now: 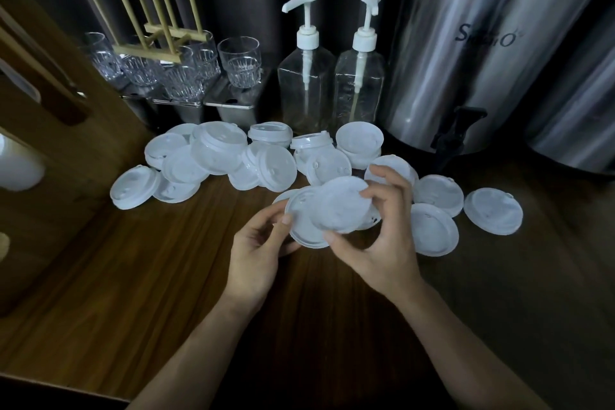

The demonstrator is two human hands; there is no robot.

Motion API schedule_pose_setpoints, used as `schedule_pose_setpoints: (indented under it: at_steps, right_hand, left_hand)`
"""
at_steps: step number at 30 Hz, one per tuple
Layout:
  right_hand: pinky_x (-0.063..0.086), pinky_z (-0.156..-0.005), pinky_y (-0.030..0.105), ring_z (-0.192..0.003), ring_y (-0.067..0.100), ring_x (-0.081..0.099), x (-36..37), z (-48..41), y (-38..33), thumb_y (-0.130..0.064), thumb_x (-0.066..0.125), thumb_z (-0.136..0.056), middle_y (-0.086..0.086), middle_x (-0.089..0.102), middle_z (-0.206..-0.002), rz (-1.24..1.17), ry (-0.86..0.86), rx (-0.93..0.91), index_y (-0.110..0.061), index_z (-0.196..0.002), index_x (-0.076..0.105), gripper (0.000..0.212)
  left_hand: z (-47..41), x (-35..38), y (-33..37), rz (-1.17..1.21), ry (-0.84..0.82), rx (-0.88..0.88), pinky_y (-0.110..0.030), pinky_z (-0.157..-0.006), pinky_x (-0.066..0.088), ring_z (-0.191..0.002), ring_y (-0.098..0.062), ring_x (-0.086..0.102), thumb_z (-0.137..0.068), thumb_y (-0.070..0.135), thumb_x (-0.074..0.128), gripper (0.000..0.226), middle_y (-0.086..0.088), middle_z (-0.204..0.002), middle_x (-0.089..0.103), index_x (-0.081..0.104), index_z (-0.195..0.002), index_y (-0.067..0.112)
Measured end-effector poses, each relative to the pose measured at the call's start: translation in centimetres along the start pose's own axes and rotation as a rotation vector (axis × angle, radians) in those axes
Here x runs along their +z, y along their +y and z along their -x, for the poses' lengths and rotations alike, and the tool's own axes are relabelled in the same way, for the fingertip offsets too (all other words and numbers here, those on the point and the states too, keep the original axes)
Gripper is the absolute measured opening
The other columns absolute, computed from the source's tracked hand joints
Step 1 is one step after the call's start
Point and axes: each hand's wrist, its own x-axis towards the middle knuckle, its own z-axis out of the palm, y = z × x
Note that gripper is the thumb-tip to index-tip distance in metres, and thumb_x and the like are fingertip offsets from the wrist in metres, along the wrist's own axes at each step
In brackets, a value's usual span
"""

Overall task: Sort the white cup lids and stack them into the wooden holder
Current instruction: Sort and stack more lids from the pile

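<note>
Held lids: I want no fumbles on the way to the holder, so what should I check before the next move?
1. Left hand grips lower lid: ok.
2. Right hand pinches upper lid: ok.
3. Lids nested flush: not ok, they overlap offset.
4. Same size: cannot tell.
5. Wooden holder set on the table: not ok, it sits atop the glasses.

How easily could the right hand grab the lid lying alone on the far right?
Probably easily: the lone lid lies uncovered, nothing in between. But the right hand is pinching another lid, so that goes first.
</note>
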Motion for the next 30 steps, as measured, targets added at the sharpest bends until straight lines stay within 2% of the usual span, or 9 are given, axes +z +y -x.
schedule_pose_setpoints:
  at_steps: [3, 7, 10, 14, 20, 23, 25, 27, 30]
  right_hand:
    - [0.051, -0.102, 0.032, -0.14, 0.026, 0.045, 0.5, 1.3, 0.0, -0.024, 0.091, -0.069, 0.015, 0.044, -0.146, 0.0, -0.095, -0.011, -0.002, -0.11, 0.056, 0.058]
    - [0.05, -0.108, 0.041, -0.144, 0.025, 0.045, 0.8, 2.0, 0.3, -0.017, 0.091, -0.071, 0.013, 0.048, -0.15, 0.03, -0.203, -0.026, 0.0, -0.121, 0.058, 0.062]
    - [0.048, -0.111, 0.046, -0.145, 0.025, 0.045, 0.6, 2.2, 0.5, -0.019, 0.09, -0.074, 0.01, 0.049, -0.152, 0.062, -0.227, -0.027, 0.0, -0.132, 0.058, 0.069]
    - [0.042, -0.118, 0.044, -0.149, 0.02, 0.042, 0.5, 2.3, 0.6, -0.019, 0.089, -0.076, 0.006, 0.049, -0.155, 0.083, -0.239, -0.025, -0.001, -0.145, 0.051, 0.081]
    - [0.035, -0.123, 0.033, -0.153, 0.012, 0.035, 0.3, 2.4, 0.3, -0.014, 0.086, -0.076, -0.003, 0.042, -0.162, 0.075, -0.368, 0.062, -0.008, -0.158, 0.036, 0.096]
    - [0.031, -0.122, 0.026, -0.154, 0.009, 0.032, 0.1, 2.3, 0.1, -0.01, 0.083, -0.074, -0.009, 0.037, -0.164, 0.066, -0.425, 0.089, -0.013, -0.161, 0.032, 0.101]
    - [0.03, -0.123, 0.027, -0.154, 0.009, 0.031, 0.0, 2.3, 0.0, -0.007, 0.081, -0.074, -0.011, 0.035, -0.165, 0.047, -0.446, 0.107, -0.014, -0.162, 0.03, 0.102]
    - [0.029, -0.124, 0.028, -0.155, 0.009, 0.029, -0.1, 2.2, -0.1, -0.01, 0.082, -0.077, -0.011, 0.033, -0.166, 0.027, -0.466, 0.119, -0.014, -0.162, 0.028, 0.101]
    - [0.03, -0.123, 0.03, -0.156, 0.006, 0.026, 0.0, 2.2, -0.2, -0.031, 0.087, -0.081, -0.014, 0.03, -0.167, 0.02, -0.483, 0.152, -0.019, -0.164, 0.024, 0.105]
  left_hand:
    - [0.1, -0.2, -0.1, 0.009, -0.006, 0.006, -0.036, -0.087, 0.064, -0.118, -0.023, 0.072, -0.094, 0.027, 0.062, 0.029, 0.0, -0.124, 0.076, 0.074, -0.12, 0.02]
    - [0.1, -0.2, -0.2, -0.02, -0.003, 0.029, -0.03, -0.086, 0.062, -0.117, -0.02, 0.072, -0.096, 0.026, 0.06, 0.033, 0.001, -0.124, 0.076, 0.07, -0.126, 0.016]
    - [0.0, -0.2, -0.3, -0.036, -0.038, 0.051, -0.029, -0.089, 0.061, -0.116, -0.019, 0.072, -0.101, 0.019, 0.055, 0.03, 0.002, -0.122, 0.077, 0.069, -0.128, 0.014]
    - [0.0, -0.4, -0.4, -0.067, -0.092, 0.057, -0.027, -0.093, 0.059, -0.121, -0.018, 0.07, -0.105, 0.015, 0.05, 0.032, 0.002, -0.127, 0.075, 0.066, -0.132, 0.012]
    - [-0.1, -0.8, -0.5, -0.13, -0.135, 0.017, -0.046, -0.107, 0.052, -0.129, -0.021, 0.065, -0.106, 0.027, 0.048, 0.038, -0.001, -0.134, 0.072, 0.067, -0.135, 0.013]
    - [0.0, -0.8, -0.4, -0.147, -0.145, 0.017, -0.048, -0.11, 0.05, -0.13, -0.022, 0.064, -0.104, 0.031, 0.055, 0.038, -0.001, -0.134, 0.072, 0.068, -0.134, 0.013]
    - [0.0, -0.8, -0.5, -0.16, -0.14, 0.004, -0.049, -0.112, 0.049, -0.129, -0.02, 0.065, -0.102, 0.026, 0.057, 0.035, 0.0, -0.132, 0.073, 0.07, -0.132, 0.014]
    - [-0.1, -0.8, -0.6, -0.182, -0.151, 0.0, -0.049, -0.112, 0.049, -0.128, -0.02, 0.066, -0.103, 0.021, 0.056, 0.033, 0.0, -0.131, 0.074, 0.071, -0.131, 0.014]
    - [-0.2, -0.9, -0.8, -0.227, -0.165, 0.024, -0.047, -0.11, 0.05, -0.127, -0.02, 0.066, -0.104, 0.016, 0.056, 0.031, 0.0, -0.131, 0.074, 0.071, -0.131, 0.015]
